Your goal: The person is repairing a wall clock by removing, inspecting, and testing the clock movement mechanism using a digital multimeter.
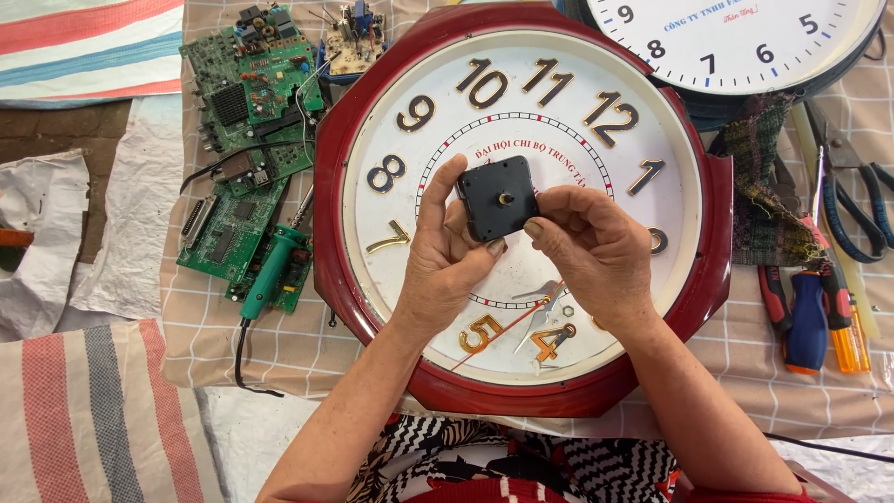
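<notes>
Both hands, left hand [447,247] and right hand [587,237], pinched the black clock movement [496,197] above the red clock [521,210]. Risk: a slip could drop it on loose clock hands [545,312] at 6 o'clock.

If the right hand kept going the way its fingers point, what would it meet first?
The right hand points left, its fingertips already on the black clock movement. Past it, the left hand likely comes next; depth is unclear.
</notes>
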